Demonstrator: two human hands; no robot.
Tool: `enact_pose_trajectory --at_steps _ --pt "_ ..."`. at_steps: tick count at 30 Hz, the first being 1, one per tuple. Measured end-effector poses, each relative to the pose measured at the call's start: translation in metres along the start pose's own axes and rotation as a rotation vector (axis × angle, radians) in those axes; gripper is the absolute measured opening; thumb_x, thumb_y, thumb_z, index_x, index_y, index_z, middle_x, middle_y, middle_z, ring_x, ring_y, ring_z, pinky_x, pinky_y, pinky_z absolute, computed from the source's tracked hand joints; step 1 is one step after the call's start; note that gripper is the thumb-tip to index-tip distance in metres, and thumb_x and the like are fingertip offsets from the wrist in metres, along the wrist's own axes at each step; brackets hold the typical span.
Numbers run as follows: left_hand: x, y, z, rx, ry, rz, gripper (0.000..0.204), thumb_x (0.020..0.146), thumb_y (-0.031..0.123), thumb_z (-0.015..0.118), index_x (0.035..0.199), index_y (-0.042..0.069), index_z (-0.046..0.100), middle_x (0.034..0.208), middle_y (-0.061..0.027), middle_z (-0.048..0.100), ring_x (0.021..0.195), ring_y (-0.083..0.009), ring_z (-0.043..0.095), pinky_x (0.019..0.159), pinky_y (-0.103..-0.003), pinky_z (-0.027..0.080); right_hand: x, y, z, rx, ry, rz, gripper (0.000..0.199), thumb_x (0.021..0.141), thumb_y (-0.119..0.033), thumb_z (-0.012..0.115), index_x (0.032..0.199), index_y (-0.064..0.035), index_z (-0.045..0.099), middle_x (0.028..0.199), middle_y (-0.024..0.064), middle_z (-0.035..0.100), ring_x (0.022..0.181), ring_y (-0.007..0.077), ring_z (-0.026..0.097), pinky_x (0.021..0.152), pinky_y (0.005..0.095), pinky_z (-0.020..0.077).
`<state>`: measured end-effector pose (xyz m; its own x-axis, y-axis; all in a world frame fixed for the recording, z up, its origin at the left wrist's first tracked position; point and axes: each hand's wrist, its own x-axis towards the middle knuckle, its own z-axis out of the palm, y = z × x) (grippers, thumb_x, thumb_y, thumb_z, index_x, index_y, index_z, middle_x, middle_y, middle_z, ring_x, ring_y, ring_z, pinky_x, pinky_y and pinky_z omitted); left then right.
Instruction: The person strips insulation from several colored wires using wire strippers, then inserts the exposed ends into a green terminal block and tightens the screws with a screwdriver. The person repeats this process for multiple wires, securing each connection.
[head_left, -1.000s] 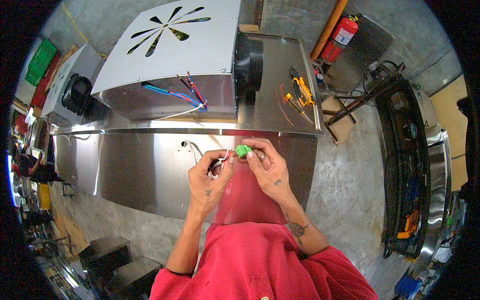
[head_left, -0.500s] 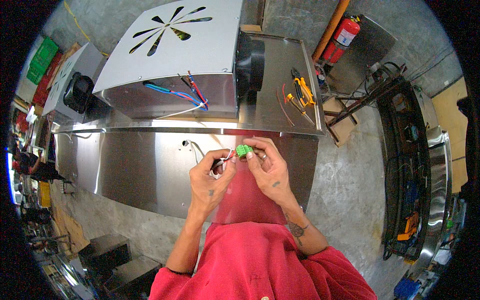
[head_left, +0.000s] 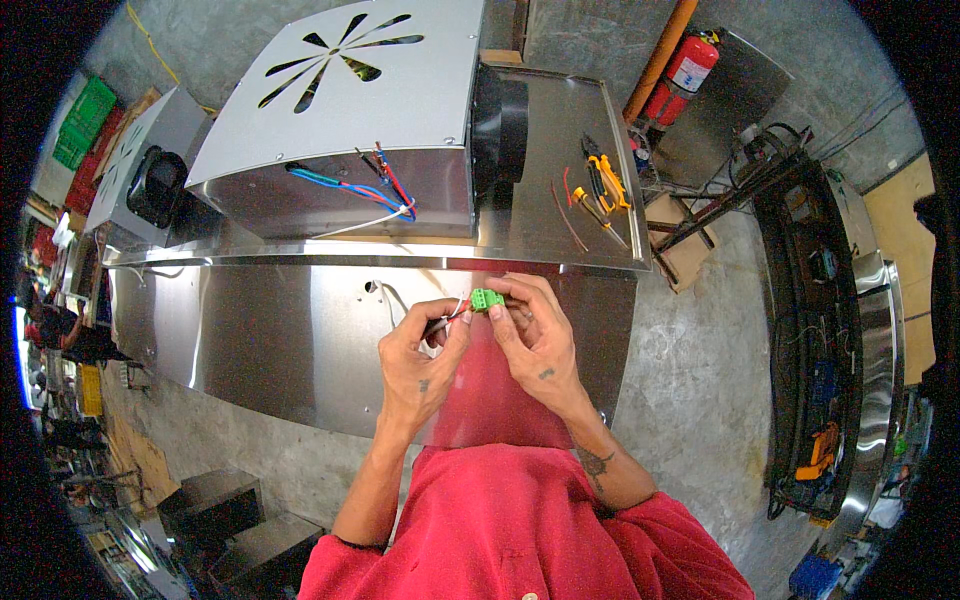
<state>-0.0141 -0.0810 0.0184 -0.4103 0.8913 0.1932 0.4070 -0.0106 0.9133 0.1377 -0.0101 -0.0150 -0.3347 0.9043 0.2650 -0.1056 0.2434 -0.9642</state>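
Head view: right hand [head_left: 541,335] pinches green connector [head_left: 486,300]; left hand [head_left: 424,345] pinches wires [head_left: 465,309], tips at connector edge facing left hand, insertion unclear. Connector likely light, stiff, slick; hold by its sides. Wires probably bendy. Connector blocky, bright green; wires red, white, dark. Pliers [head_left: 613,187] on counter [head_left: 552,115], beyond right hand.

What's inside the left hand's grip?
Wires, red and white among them, poke out of the left hand beside the connector. The stretch inside the grip is covered; exact wire count can't be told.
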Motion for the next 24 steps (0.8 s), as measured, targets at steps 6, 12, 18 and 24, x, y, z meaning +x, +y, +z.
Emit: enact_pose_trajectory --at_steps 6,12,18,24 --pt "0.000 0.000 -0.001 0.006 0.004 -0.005 0.017 0.099 0.013 0.078 0.111 0.001 0.076 0.086 -0.0002 0.073 0.074 -0.0057 0.057 0.067 -0.024 0.049 0.000 0.000 0.001 -0.016 0.010 -0.042 0.031 0.100 -0.002 0.069 0.131 -0.0008 0.066 0.133 0.0158 0.060 0.121 0.0264 0.067 0.100 0.0362 0.0614" --pt "0.001 0.001 0.000 0.008 -0.003 0.011 0.017 0.099 0.013 0.077 0.112 0.001 0.076 0.086 0.0001 0.072 0.074 -0.0056 0.057 0.068 -0.024 0.048 -0.001 -0.003 0.001 0.002 0.009 -0.019 0.029 0.101 -0.002 0.068 0.130 -0.0001 0.066 0.134 0.0161 0.059 0.124 0.0269 0.066 0.101 0.0354 0.0614" --pt "0.001 0.002 0.004 -0.039 -0.009 -0.044 0.015 0.101 0.012 0.076 0.111 0.001 0.074 0.089 -0.0001 0.072 0.076 -0.0054 0.057 0.069 -0.023 0.049 -0.002 -0.003 0.003 0.010 0.034 -0.004 0.029 0.102 -0.002 0.068 0.131 0.0003 0.065 0.134 0.0151 0.058 0.125 0.0259 0.065 0.100 0.0347 0.0615" --pt "0.004 -0.007 0.005 -0.119 -0.047 -0.022 0.021 0.102 0.007 0.072 0.122 0.003 0.068 0.101 -0.0022 0.070 0.082 -0.0059 0.057 0.072 -0.023 0.048 -0.002 -0.003 0.006 0.046 0.052 -0.028 0.029 0.103 -0.004 0.069 0.131 0.0007 0.065 0.134 0.0145 0.058 0.124 0.0244 0.065 0.099 0.0333 0.0615"
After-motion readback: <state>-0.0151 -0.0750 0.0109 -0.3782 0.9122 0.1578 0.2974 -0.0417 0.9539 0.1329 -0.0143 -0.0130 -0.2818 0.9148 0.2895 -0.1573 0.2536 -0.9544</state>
